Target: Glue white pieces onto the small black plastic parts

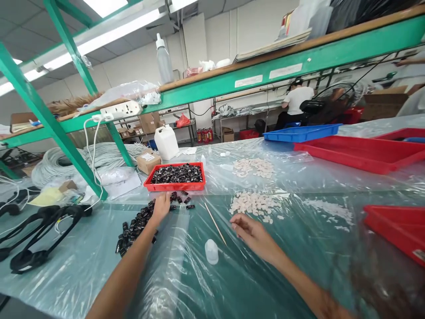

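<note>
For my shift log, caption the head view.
Left hand at loose black parts, right hand near a thin wooden stick.

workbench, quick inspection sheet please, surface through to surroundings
Surface: green worktop under wrinkled clear plastic.
Job's things: black pieces, loose and in a red tray; pale pieces in clusters; wooden stick.
Clutter: small white container, white jug, cardboard box.
Grip: left hand at the black pieces, contents hidden; right hand beside the wooden stick, nothing visibly held.
Cables: white cords hanging from a power strip; coiled grey cable at left.
Surroundings: green shelf above, seated person behind.
</note>
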The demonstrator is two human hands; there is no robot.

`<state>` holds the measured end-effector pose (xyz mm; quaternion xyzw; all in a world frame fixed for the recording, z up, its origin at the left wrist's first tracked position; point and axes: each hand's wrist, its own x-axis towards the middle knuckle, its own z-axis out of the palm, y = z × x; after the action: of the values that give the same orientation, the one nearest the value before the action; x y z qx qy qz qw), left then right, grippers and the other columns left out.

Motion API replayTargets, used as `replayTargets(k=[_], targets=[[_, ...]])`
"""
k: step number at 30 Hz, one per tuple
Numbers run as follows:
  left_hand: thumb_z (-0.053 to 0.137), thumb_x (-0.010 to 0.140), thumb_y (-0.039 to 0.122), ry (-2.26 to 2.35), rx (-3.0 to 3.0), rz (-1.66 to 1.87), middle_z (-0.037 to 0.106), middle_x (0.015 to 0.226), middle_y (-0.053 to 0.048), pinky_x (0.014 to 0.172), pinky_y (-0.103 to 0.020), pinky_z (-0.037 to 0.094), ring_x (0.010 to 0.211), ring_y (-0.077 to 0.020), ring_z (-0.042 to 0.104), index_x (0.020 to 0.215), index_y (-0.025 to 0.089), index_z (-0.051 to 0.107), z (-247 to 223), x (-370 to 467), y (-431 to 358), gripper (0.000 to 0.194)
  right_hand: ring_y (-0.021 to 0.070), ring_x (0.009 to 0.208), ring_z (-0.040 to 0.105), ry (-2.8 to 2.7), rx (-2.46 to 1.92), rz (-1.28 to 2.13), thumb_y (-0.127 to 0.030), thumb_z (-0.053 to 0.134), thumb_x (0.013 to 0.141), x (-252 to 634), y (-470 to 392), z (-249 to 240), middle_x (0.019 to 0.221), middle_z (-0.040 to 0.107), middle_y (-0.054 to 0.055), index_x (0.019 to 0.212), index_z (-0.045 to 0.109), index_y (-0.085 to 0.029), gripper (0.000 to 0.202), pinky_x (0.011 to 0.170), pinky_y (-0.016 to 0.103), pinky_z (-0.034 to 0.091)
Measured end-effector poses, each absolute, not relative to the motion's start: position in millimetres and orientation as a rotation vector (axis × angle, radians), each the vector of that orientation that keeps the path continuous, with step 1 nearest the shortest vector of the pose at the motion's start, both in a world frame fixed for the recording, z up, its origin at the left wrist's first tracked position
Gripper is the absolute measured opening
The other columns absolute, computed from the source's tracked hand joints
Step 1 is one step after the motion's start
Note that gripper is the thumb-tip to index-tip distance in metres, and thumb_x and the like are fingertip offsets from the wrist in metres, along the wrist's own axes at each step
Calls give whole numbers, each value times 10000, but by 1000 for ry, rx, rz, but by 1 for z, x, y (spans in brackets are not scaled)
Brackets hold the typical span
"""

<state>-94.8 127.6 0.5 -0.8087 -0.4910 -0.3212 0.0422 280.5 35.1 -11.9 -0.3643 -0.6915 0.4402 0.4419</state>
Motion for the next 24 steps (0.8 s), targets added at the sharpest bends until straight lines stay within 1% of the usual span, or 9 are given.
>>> replayTargets(k=[3,5,6,8,10,13,17,20,24], targets=[[633,1005,351,-1639,-2316,-917,673,1256,-96,912,-436,613,1063,-227,684,1246,178,640,-31,-97,103,298,208,727,604,-1816,-900,1051,-467,596,942,275,28,-12,785,611,9,952,659,-291,187,688,380,569],[630,1006,348,-1682,-2271,-860,665,1278,-99,941,-455,603,1093,-235,676,1258,184,638,-44,-99,97,301,227,831,654,-1905,-894,1061,-453,631,917,270,21,-14,991,683,38,1087,679,-332,214,763,408,606],[630,1006,347,-1695,-2263,-832,662,1288,-101,953,-462,598,1106,-239,672,1263,187,637,-48,-100,96,303,238,890,677,-1951,-891,1081,-450,669,891,267,17,-15,1138,689,52,1182,672,-364,303,782,414,620],[639,1001,346,-1713,-2264,-782,662,1286,-101,957,-471,595,1113,-244,671,1265,180,635,-51,-104,99,312,275,1060,695,-2054,-896,1125,-449,743,831,262,9,-17,1412,606,67,1332,616,-424,517,840,429,636],[642,999,345,-1723,-2279,-740,669,1268,-98,945,-463,599,1097,-239,675,1245,174,643,-52,-107,103,300,317,1260,635,-2127,-918,1148,-454,775,802,256,2,-18,1529,526,70,1370,595,-427,596,975,470,604],[649,995,346,-1716,-2324,-707,678,1236,-93,923,-451,605,1069,-233,682,1220,161,648,-50,-106,107,291,328,1379,555,-2131,-966,1142,-456,714,859,248,-1,-23,1514,536,91,1303,624,-361,463,1108,513,514],[631,1004,327,-1621,-2460,-751,694,1143,-74,904,-438,600,1020,-219,686,1158,149,658,-38,-86,99,237,315,1167,680,-2086,-999,1165,-441,693,879,241,2,-30,1262,702,73,1171,641,-328,318,995,509,575],[498,1053,229,-1484,-2609,-855,693,1060,-63,901,-371,579,977,-186,674,1141,171,642,-26,-61,83,179,281,1028,731,-2070,-969,1196,-404,717,865,243,2,-30,1062,753,23,1135,628,-329,294,941,458,611],[479,1040,205,-1321,-2752,-1037,671,961,-35,713,-253,561,730,-119,634,1107,191,611,-18,-29,57,149,249,1048,717,-2022,-982,1060,-359,654,920,254,2,-21,1172,703,48,1266,578,-322,356,947,398,612]])
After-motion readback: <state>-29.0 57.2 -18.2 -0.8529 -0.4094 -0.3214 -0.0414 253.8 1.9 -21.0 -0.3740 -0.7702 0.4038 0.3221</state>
